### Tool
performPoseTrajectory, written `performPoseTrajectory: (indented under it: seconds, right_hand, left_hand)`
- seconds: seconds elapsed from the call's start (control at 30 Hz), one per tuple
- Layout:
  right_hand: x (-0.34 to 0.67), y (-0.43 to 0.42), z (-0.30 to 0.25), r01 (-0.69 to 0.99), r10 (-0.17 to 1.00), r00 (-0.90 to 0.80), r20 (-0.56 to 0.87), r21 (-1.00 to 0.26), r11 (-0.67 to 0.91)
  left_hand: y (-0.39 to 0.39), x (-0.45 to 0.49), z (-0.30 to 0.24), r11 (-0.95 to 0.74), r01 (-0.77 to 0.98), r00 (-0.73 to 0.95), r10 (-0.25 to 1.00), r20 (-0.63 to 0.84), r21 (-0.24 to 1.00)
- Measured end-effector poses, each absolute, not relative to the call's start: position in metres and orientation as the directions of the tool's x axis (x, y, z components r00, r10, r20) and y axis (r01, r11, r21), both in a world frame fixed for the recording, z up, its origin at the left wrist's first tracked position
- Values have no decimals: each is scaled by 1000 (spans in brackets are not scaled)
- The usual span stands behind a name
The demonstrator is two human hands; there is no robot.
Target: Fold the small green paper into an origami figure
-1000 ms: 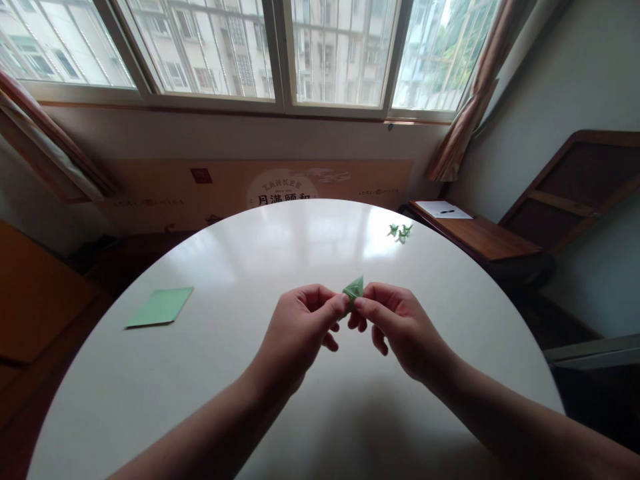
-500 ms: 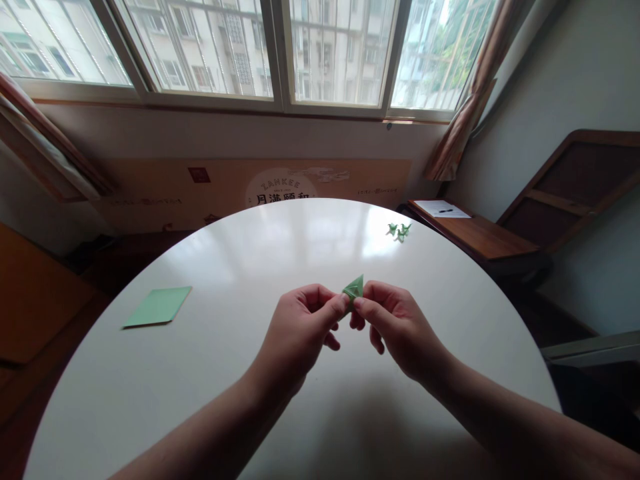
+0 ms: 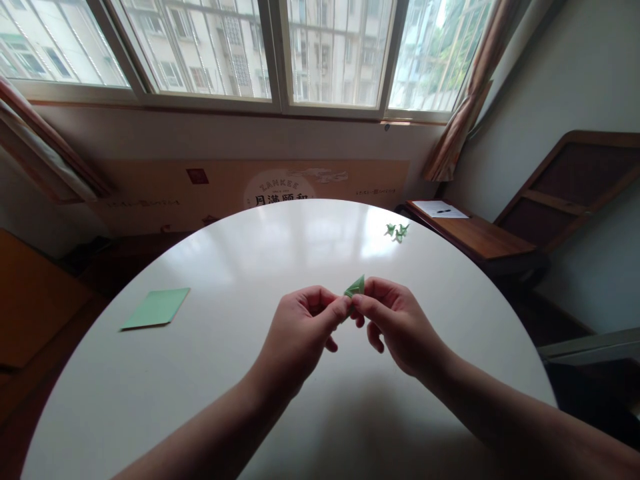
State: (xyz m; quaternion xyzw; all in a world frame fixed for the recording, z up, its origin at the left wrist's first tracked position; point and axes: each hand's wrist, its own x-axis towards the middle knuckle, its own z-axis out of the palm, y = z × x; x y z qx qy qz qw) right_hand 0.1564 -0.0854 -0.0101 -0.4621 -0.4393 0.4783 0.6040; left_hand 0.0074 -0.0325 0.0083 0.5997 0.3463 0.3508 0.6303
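Observation:
Both hands meet above the middle of a round white table [image 3: 210, 373]. Between them is a small folded piece of green paper [image 3: 356, 287], a pointed triangular shape. My left hand [image 3: 300, 333] pinches its lower left side with thumb and forefinger. My right hand [image 3: 395, 323] pinches the right side, fingers curled. Most of the paper is hidden behind the fingertips; only its tip shows.
A stack of flat green paper sheets [image 3: 156, 308] lies at the table's left. Several small folded green figures [image 3: 397, 231] sit at the far right. A wooden side table [image 3: 480, 237] with a white sheet and pen stands to the right, below the window.
The hands have closed in slightly on the folded paper, so less of its tip shows. The view has shifted a little; nothing else moved.

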Motion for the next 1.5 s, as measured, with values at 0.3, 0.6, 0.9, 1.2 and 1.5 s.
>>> performPoseTrajectory:
  seconds: [0.3,0.6,0.9,1.2,1.5]
  right_hand:
    - [159,-85,-10,-115,984,158,77,-989,96]
    - [158,-86,-9,11,965,178,193,-981,194]
    - [156,-84,-10,-9,973,180,143,-989,147]
    - [160,-83,-13,-56,977,179,115,-990,127]
    - [159,-82,-14,-60,972,192,134,-987,148]
  left_hand:
    - [-23,3,13,34,63,513,856,-62,997]
    - [-22,2,16,-94,153,539,843,-3,984]
    - [-25,5,13,-55,110,513,858,-9,992]
    - [-23,3,11,-10,114,572,818,-57,993]
    - [-24,3,10,-114,196,605,796,-29,974]
